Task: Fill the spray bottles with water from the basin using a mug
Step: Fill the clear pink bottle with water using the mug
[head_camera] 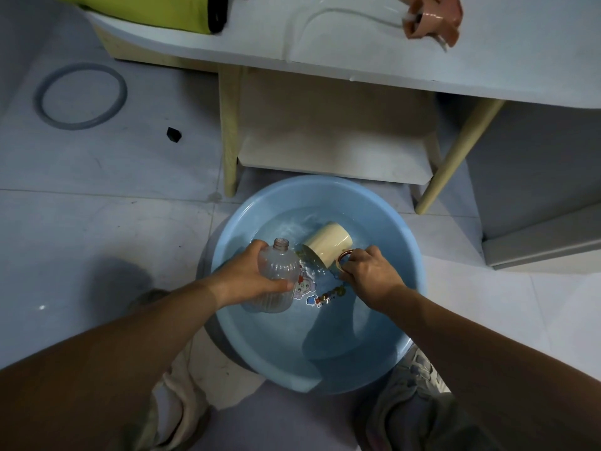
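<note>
Filling looks barely begun: the clear bottle (278,271) seems empty and uncapped, with a pink spray head (432,19) lying on the counter (357,43) at 1 o'clock. The left hand (247,275) wraps its fingers round the bottle over the basin (325,190), neck toward 12. The mug (328,244) lies tipped in the water, mouth toward 8 o'clock and base toward 2, with the right hand (367,271) gripping its handle.

I find the near half of the basin (325,180) open; the shelf (331,157) and counter legs (229,131) close off its far rim.
</note>
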The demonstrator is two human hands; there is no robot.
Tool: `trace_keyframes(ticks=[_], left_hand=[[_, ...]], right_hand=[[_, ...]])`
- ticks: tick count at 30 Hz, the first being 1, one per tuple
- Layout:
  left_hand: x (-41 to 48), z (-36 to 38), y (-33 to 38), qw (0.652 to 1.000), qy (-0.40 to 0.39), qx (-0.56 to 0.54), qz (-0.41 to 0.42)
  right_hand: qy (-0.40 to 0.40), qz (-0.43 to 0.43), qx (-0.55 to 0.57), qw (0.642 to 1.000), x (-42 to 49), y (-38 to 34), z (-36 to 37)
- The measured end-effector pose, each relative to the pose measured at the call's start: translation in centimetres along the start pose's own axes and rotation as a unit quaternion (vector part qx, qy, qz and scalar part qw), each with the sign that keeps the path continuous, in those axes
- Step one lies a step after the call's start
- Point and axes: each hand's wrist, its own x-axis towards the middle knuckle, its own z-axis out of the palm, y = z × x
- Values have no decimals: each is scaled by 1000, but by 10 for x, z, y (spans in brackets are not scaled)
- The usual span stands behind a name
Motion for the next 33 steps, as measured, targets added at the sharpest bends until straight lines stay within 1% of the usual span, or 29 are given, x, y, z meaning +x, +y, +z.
trace_keyframes(ticks=[5, 8, 11, 14, 17, 19, 20, 22, 24, 25, 28, 29, 31, 33], left_hand=[[0, 1, -1, 1000, -3, -1, -1], [0, 1, -3, 1000, -4, -4, 1], [1, 1, -4, 1000, -5, -5, 3], [0, 2, -4, 1000, -5, -6, 2], [0, 1, -5, 1000, -3, -4, 3], [-1, 1, -4, 1000, 0, -5, 6], [-2, 1, -4, 1000, 3, -8, 8], [-3, 0, -3, 1000, 12, -17, 13], [-6, -1, -1, 999, 21, -31, 19], [-8, -2, 0, 999, 25, -39, 23], [-14, -6, 7, 996, 34, -65, 44], [-16, -8, 9, 995, 34, -73, 51], [-21, -11, 14, 994, 33, -85, 65], [-24, -13, 18, 992, 40, -94, 80]], right_hand=[[-14, 4, 12, 1000, -4, -1, -2], [-21, -3, 49, 999, -5, -1, -6], [-33, -23, 63, 997, -7, -3, -8], [-24, -28, 102, 994, -8, -7, -11], [-35, -41, 99, 994, -7, -12, -16], [-29, -44, 129, 990, -7, -15, -21], [-23, -35, 161, 986, -8, -17, -24], [-14, 24, 261, 965, -10, -19, -31], [-13, 101, 371, 923, -11, -19, -40], [-11, 123, 419, 900, -12, -20, -44], [5, 146, 547, 824, -18, -22, -59], [10, 149, 575, 804, -21, -23, -65], [18, 148, 602, 785, -27, -24, -75], [32, 152, 607, 779, -32, -22, -85]])
